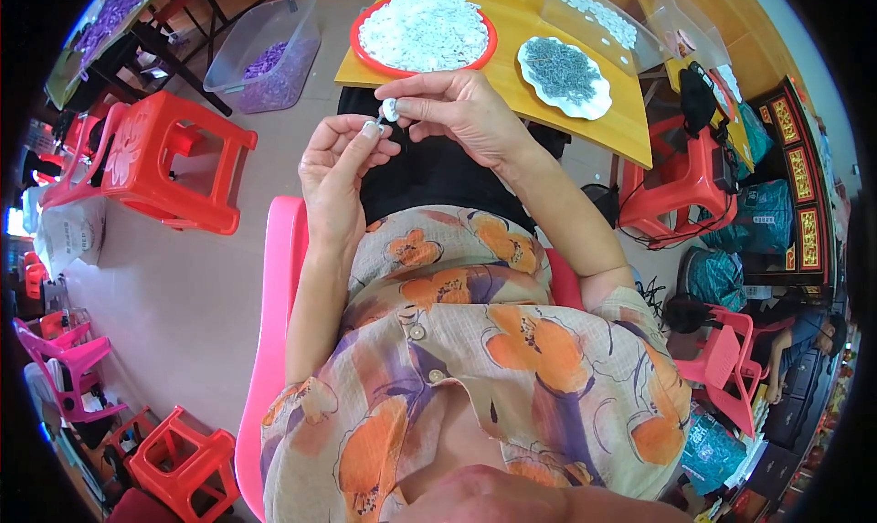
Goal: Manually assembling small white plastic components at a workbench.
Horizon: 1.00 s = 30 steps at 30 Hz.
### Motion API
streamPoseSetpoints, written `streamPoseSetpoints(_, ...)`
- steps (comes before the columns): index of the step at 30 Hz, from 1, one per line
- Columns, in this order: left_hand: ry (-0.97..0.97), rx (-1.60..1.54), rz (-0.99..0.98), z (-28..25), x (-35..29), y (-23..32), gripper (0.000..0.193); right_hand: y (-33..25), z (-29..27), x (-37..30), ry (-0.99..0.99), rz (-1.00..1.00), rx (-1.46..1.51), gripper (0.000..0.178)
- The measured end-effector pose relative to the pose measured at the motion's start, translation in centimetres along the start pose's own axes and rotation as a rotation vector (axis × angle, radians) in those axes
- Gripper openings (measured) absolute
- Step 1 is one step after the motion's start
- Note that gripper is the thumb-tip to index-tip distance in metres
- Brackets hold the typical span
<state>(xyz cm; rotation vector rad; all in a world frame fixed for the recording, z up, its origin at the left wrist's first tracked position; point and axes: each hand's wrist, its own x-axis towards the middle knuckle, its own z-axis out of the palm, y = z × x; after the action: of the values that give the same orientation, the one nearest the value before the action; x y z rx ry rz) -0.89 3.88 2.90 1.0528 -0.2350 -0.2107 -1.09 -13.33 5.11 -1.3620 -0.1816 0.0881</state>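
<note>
Both hands meet above my lap, just in front of the table's near edge. My right hand (468, 116) pinches a small white plastic piece (390, 109) between thumb and fingers. Close below it, my left hand (340, 162) is closed in a pinch on a thin grey metal pin, its tip touching or almost touching the white piece. Beyond my hands, a round red tray (358, 50) is heaped with similar small white pieces. To its right, a white scalloped plate (596, 107) carries a pile of thin grey metal pins.
The yellow table (512, 16) also bears a clear box (630, 57) with white pieces. Red stools (174, 162) stand at left, lower left and right. A clear tub (301, 43) with purple parts sits on the floor. Another person (804, 336) is at far right.
</note>
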Motion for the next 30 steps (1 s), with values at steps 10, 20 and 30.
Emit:
streamPoseSetpoints(10,0.024,0.110,0.068,0.44,-0.33,-0.05,0.011,-0.20,0.14,-0.25,-0.005,-0.021,-0.091,0.022)
streamPoseSetpoints(20,0.042,0.183,0.126,0.16,-0.30,-0.40,0.011,-0.13,0.15,-0.33,-0.042,-0.065,-0.128,0.021)
streamPoseSetpoints(30,0.044,0.273,0.150,0.42,-0.57,-0.34,0.010,-0.38,0.68,-0.74,-0.011,-0.153,-0.279,0.019)
